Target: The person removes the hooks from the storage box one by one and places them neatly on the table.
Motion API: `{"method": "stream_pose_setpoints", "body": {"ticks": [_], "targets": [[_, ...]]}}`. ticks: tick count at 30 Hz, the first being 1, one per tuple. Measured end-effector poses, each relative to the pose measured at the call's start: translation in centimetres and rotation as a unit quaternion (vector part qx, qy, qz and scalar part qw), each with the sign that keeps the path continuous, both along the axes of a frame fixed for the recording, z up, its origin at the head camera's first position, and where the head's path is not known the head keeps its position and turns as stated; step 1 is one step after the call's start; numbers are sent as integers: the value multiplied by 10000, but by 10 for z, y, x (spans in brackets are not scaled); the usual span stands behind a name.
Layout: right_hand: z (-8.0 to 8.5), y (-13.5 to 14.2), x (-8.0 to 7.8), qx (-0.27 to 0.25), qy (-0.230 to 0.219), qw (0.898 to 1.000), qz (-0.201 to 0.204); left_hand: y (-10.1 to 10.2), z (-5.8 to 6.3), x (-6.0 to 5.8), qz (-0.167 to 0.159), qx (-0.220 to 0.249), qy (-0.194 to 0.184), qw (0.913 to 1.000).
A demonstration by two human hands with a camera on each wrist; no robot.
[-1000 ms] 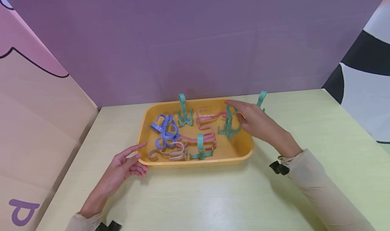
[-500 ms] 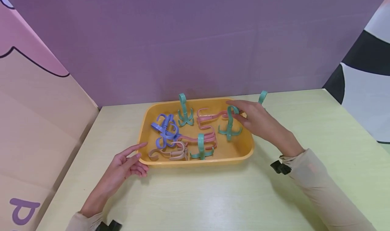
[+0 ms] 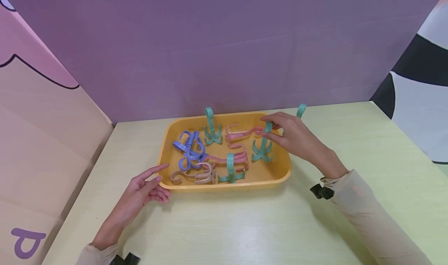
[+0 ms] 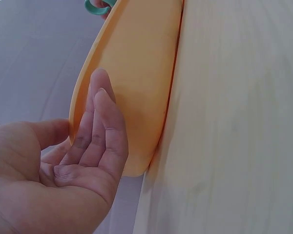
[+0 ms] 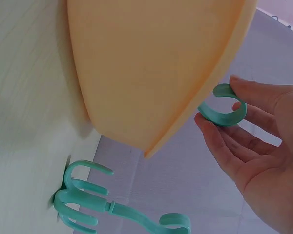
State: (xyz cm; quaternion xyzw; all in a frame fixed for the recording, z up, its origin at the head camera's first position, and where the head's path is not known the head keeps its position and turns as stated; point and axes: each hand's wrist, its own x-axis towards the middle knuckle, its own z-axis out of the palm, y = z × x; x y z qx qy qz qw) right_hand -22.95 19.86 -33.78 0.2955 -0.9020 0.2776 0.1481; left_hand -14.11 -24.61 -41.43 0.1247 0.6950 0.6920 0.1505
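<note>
In the head view, my right hand (image 3: 288, 129) pinches the curved top of a green multi-prong hanging hook (image 3: 262, 150) at the right end of a yellow basket (image 3: 224, 187). The right wrist view shows that green loop (image 5: 229, 118) between thumb and fingers, beside the rim. My left hand (image 3: 140, 189) touches the basket's near left corner. Its fingers (image 4: 110, 122) lie fairly straight along the outer wall, and one digit meets the rim. Also in the basket are green hooks (image 3: 212, 136), pink hooks (image 3: 241, 135), blue hooks (image 3: 190, 150) and a beige hook (image 3: 203, 176).
Another green hook (image 5: 83, 197) stands on the table outside the basket's right end, mostly hidden behind my right hand in the head view. The pale table (image 3: 224, 226) ends at a purple backdrop (image 3: 224, 51). A printed panel (image 3: 42, 148) rises on the left.
My right thumb and fingers have closed on the green hook's top. That hook has turned and its top has tilted rightward. My left hand and the basket stay put.
</note>
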Motion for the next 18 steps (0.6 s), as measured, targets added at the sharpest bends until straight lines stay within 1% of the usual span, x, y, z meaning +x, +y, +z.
{"method": "stream_pose_setpoints", "body": {"ticks": [5,11,18], "targets": [[2,1,1,-88,-151,9998,6,0,0,0,-26,26,9,10000],[6,0,6,-200,46,9998,-15,0,0,1,-45,0,21,10000],[14,1,9,-280,117,9995,66,0,0,1,-60,5,69,10000]]}}
